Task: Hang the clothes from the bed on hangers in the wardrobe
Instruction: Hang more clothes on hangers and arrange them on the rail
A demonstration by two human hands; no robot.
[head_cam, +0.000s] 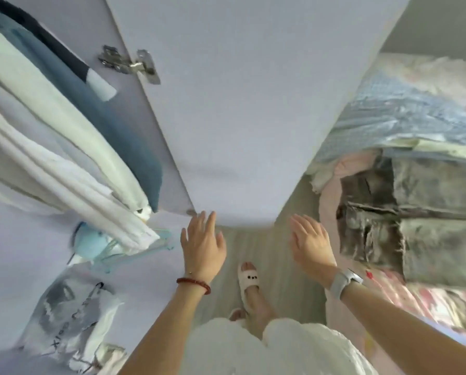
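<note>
Standing between wardrobe [23, 239] and bed [405, 293], the person looks down past an open wardrobe door [240, 117]. Left hand [202, 246] hovers near the door's lower edge, its grip wide, fingers spread and holding nothing. Right hand [311, 243] hovers over the floor [280, 253] just beside the bed's near edge, its grip likewise wide and empty.

Done, as far as can be judged: several garments [64, 147], white and blue, already hang inside the wardrobe at the left. Below them, on the wardrobe floor, lie pale blue hangers [134, 247], apparently spare, and a printed white bag [67, 318].

Left: grey jeans [415, 212] lie across the bed's near edge, and a light blue item [405, 115] lies farther back; whether the latter is clothing or bedding cannot be told. The pink cloth beneath appears to be bedding.

The task seems partly complete, between items: neither hand carries a hanger or garment, and the jeans look the nearest candidate for the next hang.
</note>
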